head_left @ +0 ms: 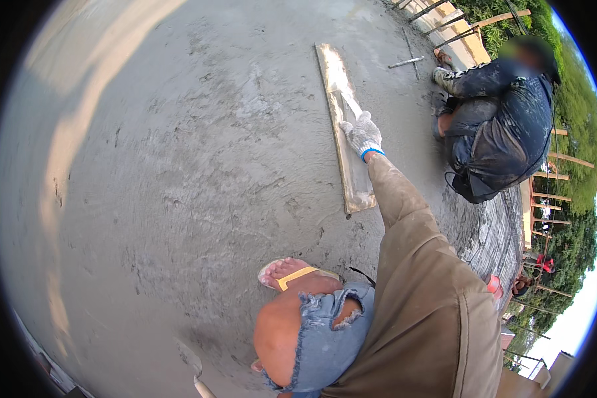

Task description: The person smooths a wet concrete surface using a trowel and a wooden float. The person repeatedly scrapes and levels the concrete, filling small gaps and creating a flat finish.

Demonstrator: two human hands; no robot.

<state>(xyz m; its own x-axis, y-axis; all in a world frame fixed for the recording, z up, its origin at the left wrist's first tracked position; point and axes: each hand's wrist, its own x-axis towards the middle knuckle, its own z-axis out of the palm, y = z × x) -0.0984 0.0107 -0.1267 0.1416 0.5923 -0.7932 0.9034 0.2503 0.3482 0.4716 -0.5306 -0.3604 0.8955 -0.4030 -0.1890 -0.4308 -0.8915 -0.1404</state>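
My right hand [363, 134], in a whitish knit glove with a blue cuff, is closed round the handle of a long, narrow hand float [358, 176]. The float is smeared with cement and lies flat on wet grey concrete [199, 166]. Its length runs away from me, with the hand near its middle. At the lower edge a trowel [191, 358] rests on or just over the concrete, with its pale handle cut off by the frame. My left hand is out of sight, so whether it touches the trowel cannot be seen.
A co-worker [504, 126] in dark, cement-stained clothes crouches at the right, gloved hand low. Crossed thin rods [406, 62] lie on the concrete nearby. Steel mesh [494, 229], a red object [494, 285] and wooden props [550, 176] line the right side. My sandalled foot [292, 273] stands on the concrete.
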